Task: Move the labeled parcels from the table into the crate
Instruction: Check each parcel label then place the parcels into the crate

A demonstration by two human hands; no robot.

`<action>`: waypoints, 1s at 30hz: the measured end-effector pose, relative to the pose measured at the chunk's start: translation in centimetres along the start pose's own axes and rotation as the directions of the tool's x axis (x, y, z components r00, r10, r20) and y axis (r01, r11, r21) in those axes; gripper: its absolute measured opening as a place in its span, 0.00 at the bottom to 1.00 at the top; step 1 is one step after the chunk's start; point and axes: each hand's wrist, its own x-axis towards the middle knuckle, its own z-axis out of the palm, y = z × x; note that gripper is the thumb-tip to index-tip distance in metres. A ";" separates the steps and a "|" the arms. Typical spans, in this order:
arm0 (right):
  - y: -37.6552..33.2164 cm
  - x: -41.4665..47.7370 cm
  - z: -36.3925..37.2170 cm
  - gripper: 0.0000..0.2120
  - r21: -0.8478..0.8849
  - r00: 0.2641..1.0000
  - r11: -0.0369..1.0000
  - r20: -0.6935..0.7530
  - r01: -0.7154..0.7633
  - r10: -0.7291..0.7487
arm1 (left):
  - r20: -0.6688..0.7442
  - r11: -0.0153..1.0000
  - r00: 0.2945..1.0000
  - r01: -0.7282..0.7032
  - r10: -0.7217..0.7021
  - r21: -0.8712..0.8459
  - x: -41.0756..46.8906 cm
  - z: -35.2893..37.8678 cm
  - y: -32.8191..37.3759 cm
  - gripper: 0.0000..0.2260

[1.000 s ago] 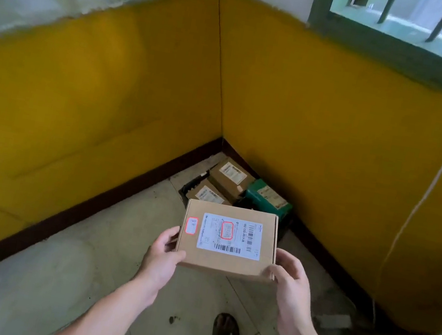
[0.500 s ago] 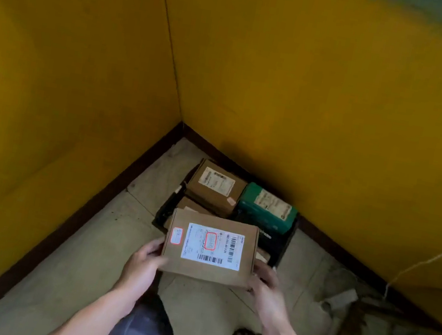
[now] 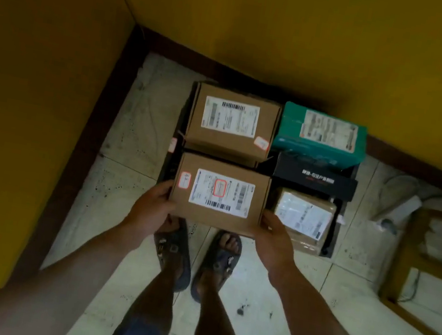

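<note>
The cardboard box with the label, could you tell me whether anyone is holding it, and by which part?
Yes. The cardboard box is held by its two short ends: the left hand on one, the right hand on the other, label up.

The view now tips straight down. The held parcel (image 3: 219, 193) sits low over the crate's (image 3: 333, 239) near-left corner. Both sandalled feet (image 3: 196, 254) appear.

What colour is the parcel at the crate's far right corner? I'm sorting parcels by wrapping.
Teal green, with a white label on top, in the head view: the teal parcel.
</note>
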 end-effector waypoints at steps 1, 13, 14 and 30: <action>0.8 1.6 0.7 0.08 -0.039 1.000 0.999 -0.007 0.005 -0.005 | 0.002 0.999 1.000 -0.006 0.006 0.038 1.9 0.3 -0.8 0.18; 4.5 4.8 3.9 0.31 -0.768 0.939 0.556 0.173 0.318 -0.298 | 0.235 0.243 0.916 -0.321 0.325 0.915 4.5 3.9 -3.6 0.37; 4.6 5.1 4.1 0.34 -0.790 0.947 0.533 0.191 0.304 -0.256 | 0.248 0.200 0.931 -0.305 0.268 0.931 4.8 4.0 -3.6 0.40; -2.1 -5.3 -2.8 0.22 -0.449 0.985 0.877 0.107 0.172 -0.138 | 0.128 0.925 0.989 -0.121 0.080 0.359 -5.9 5.2 7.2 0.14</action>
